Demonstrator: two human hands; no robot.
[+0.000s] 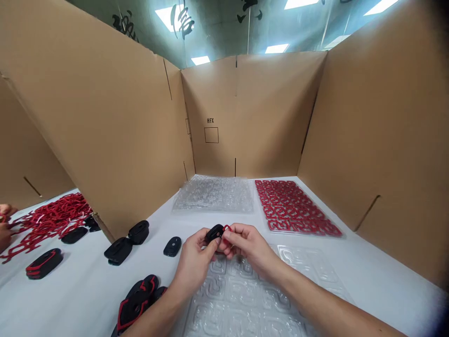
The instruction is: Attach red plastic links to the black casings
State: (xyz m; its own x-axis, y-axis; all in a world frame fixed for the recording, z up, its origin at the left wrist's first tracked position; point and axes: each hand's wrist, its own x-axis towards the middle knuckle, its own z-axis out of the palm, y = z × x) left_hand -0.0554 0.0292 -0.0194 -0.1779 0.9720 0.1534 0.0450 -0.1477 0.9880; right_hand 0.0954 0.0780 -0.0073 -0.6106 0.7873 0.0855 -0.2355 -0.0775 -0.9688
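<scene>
Closed around a small black key fob case [213, 232] is my left hand [194, 255], thumb on its face. My right hand [249, 245] pinches a thin red trim strip [227, 228], which forms a small loop against the case's right end. Both hands are held over a clear plastic tray [242, 292] with moulded recesses. Left of my left hand, a single black case [172, 246] lies on the white table. Beside my left forearm is a pile of black cases with red trim [135, 306], partly covered by the arm.
Black cases [119, 251] sit stacked at left. Clear trays [213, 194] lie at the back, beside a tray of red strips [298, 208]. Cardboard walls [259, 117] enclose the table. Beyond the left panel, another person's hand [4, 231] is near loose red strips [56, 217].
</scene>
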